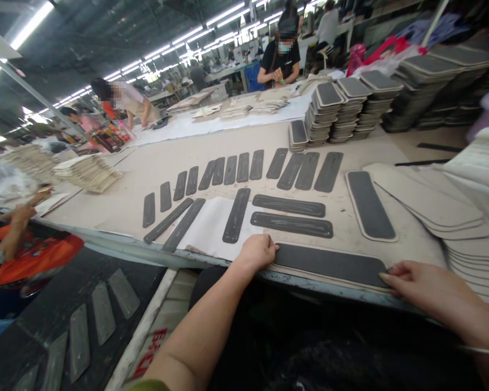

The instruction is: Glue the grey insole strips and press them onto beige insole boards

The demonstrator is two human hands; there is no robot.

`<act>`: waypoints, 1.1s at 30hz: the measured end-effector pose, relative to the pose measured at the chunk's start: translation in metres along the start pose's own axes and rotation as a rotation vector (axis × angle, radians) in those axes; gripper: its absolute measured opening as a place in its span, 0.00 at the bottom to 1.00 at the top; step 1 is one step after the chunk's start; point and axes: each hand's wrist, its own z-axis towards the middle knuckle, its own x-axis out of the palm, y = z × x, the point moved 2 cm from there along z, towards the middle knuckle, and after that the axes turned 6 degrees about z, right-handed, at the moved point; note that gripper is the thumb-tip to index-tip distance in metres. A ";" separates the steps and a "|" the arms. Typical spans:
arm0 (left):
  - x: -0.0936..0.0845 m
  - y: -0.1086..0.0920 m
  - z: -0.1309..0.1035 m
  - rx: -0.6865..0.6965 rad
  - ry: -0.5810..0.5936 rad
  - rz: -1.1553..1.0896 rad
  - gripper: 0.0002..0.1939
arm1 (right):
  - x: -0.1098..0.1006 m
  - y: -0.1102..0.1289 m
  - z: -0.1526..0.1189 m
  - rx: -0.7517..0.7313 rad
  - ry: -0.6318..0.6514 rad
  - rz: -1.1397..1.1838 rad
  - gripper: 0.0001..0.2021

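A long dark strip (329, 263) lies on a beige backing piece at the table's front edge. My left hand (258, 251) is closed on the strip's left end. At its right end, the thumb and fingers of my right hand (405, 278) pinch the corner. Two glossy dark strips (292, 225) lie crosswise just behind. Another dark strip (236, 215) rests on a white sheet (211, 231), left of them. Farther right is a beige piece with a dark panel (371, 205) on it.
Several dark strips (230, 170) form a row across the table (179, 149). Stacks of dark-topped pieces (325, 111) stand at the back right, beige sheets (435, 201) at right. A person (283, 57) works across the table; another person's arm (16, 225) is at left.
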 end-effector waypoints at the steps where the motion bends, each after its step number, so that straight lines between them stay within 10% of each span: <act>1: 0.001 0.001 -0.002 0.012 -0.032 -0.024 0.10 | 0.000 0.000 0.000 -0.003 0.000 0.000 0.13; 7: 0.005 0.008 -0.006 0.041 -0.222 -0.175 0.14 | -0.003 0.003 -0.004 0.008 -0.022 0.025 0.12; 33: 0.004 0.007 0.006 -0.035 -0.105 -0.230 0.10 | -0.001 0.008 -0.014 -0.047 -0.182 0.133 0.09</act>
